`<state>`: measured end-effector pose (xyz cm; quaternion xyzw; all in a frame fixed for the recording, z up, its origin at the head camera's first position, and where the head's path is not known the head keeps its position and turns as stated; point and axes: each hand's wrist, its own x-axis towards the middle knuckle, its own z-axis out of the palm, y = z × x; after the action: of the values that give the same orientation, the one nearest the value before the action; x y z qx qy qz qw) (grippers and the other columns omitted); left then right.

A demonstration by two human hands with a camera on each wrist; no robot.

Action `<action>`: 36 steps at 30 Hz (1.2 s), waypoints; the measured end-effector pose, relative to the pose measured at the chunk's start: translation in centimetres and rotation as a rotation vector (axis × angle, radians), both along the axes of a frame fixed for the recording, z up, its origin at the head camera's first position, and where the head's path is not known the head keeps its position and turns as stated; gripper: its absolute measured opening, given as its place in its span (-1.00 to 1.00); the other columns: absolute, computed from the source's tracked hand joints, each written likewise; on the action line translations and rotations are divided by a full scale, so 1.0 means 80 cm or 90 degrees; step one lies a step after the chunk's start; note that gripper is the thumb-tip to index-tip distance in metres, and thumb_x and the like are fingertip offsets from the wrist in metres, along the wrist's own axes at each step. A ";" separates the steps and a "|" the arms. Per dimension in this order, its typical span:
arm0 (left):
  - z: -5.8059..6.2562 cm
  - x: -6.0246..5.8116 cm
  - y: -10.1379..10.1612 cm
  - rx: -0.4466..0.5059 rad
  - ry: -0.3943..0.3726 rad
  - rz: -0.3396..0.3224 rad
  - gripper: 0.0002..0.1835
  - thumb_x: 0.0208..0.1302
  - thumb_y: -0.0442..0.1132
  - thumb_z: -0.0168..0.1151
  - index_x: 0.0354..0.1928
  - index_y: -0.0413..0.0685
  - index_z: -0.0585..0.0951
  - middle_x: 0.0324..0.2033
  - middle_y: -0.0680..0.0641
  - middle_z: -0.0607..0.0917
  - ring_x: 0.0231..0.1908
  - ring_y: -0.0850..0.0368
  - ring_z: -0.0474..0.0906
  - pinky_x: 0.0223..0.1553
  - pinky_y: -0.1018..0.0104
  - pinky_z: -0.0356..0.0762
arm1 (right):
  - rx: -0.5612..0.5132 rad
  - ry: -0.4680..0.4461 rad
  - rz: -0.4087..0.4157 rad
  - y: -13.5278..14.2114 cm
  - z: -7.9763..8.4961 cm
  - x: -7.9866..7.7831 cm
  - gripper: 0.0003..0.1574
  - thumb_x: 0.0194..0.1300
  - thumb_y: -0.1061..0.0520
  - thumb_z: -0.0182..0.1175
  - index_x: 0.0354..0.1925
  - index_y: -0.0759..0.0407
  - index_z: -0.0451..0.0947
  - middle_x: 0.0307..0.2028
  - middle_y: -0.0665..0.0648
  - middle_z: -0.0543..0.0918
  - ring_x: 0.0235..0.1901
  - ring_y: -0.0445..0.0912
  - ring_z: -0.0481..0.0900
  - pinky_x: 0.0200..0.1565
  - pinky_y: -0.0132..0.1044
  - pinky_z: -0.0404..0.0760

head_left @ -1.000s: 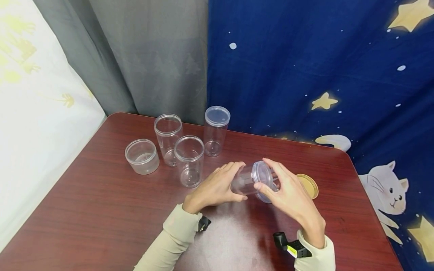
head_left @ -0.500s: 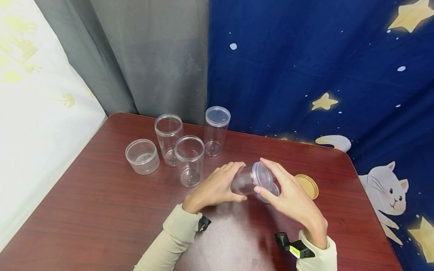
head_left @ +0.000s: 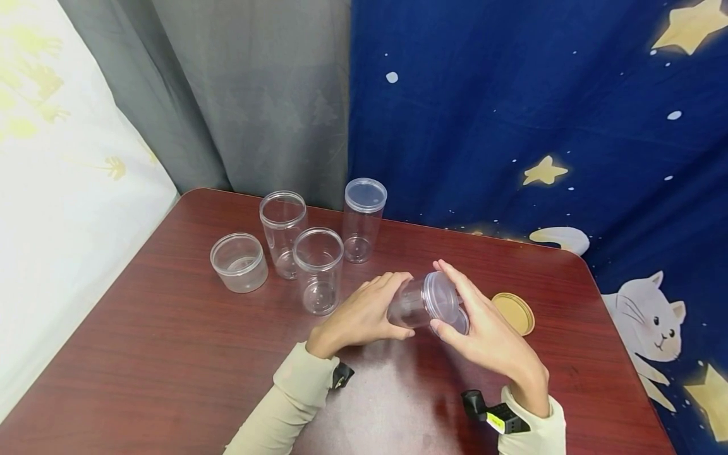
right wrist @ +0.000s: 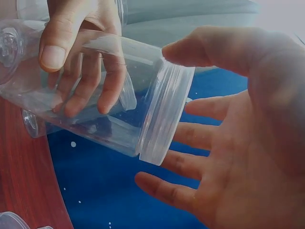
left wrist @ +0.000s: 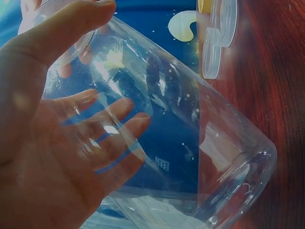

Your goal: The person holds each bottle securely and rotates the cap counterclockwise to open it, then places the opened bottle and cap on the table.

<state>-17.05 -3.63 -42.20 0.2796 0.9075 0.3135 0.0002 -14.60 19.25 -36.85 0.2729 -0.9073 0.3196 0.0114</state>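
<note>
A clear plastic jar (head_left: 409, 304) lies tilted in my left hand (head_left: 361, 316), its lidded end toward the right. In the left wrist view the thumb and fingers go round its transparent wall. My right hand (head_left: 489, 335) spans the translucent screw lid (head_left: 442, 296). Seen from the right wrist, the thumb touches the near rim of the lid, while the fingers reach out along its far side, partly hidden by it. The lid sits on the jar's mouth. Below the held jar, a loose clear lid (head_left: 459, 323) lies on the table, partly covered.
A gold lid (head_left: 514, 314) lies beyond my right hand. To the left stand a short tub (head_left: 239, 264) and two tall clear jars (head_left: 282, 218) without visible lids. Farther back is a tall jar with a translucent lid (head_left: 364, 194). Curtains rise behind the reddish table (head_left: 170, 354).
My right hand's fingers and thumb have shifted round the lid, the fingertips slightly up and left and the thumb lower. My left hand and the jar have stayed in place.
</note>
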 end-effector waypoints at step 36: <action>0.000 0.000 -0.002 0.003 0.012 -0.002 -0.07 -0.05 0.11 0.54 0.34 -0.05 0.33 0.17 -0.02 0.54 0.16 0.11 0.46 0.19 0.09 0.44 | 0.062 0.036 -0.083 -0.003 0.002 0.000 -0.09 0.23 -0.19 0.35 0.44 -0.06 0.25 0.28 0.12 0.50 0.05 0.03 0.60 0.02 0.05 0.60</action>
<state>-17.07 -3.81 -42.17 0.2839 0.9062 0.3131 -0.0089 -14.61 19.00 -36.66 0.2224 -0.9369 0.2659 0.0447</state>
